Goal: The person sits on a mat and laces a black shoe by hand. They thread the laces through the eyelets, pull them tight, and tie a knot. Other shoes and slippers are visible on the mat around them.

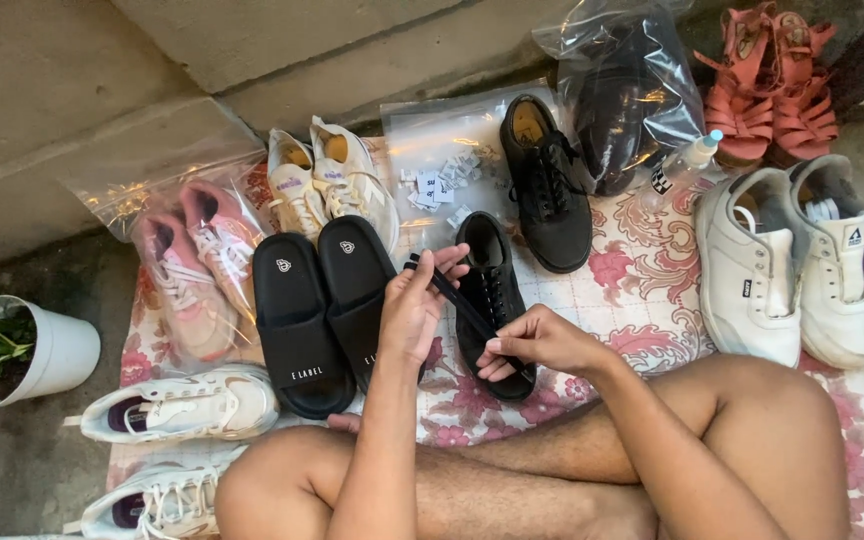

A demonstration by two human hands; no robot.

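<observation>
Shoes ring a floral cloth (652, 290) on concrete; both hands' fingers (422, 285) pinch 1 black lace (457, 300) taut.

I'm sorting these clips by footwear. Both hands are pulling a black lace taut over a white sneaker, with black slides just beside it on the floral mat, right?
Not quite: in the head view the shoe under the black lace is a black sneaker, not white. The left hand and right hand do hold the lace taut, and the black slides lie beside it on the floral mat.
</observation>
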